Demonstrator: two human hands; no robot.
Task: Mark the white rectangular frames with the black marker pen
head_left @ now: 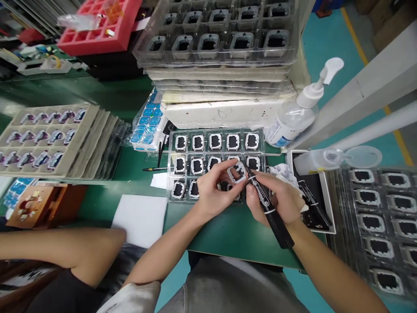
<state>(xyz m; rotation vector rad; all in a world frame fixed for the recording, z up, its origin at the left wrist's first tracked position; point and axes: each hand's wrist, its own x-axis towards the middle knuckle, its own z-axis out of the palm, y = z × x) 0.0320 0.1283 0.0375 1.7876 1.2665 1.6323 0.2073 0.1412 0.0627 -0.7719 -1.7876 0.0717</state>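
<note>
My left hand (216, 187) pinches a small whitish square frame (237, 171) by its edges, above a clear plastic tray (206, 149). In my right hand (276, 195) is a black marker pen (264, 203), its tip touching or very close to the frame's right edge; I cannot tell which. The marker slants, its thick end pointing down toward me. Several like frames with dark centres sit in the tray's pockets, such as a white frame (215, 141) in the back row. My hands hide part of the tray's front right.
Stacked trays (215, 56) stand behind on a white box (221, 114). A pump bottle (295, 113) and an open box (327, 204) holding markers are at right, near more stacked trays (355, 243). Beige trays (81, 143) and a co-worker's arm (65, 248) are at left.
</note>
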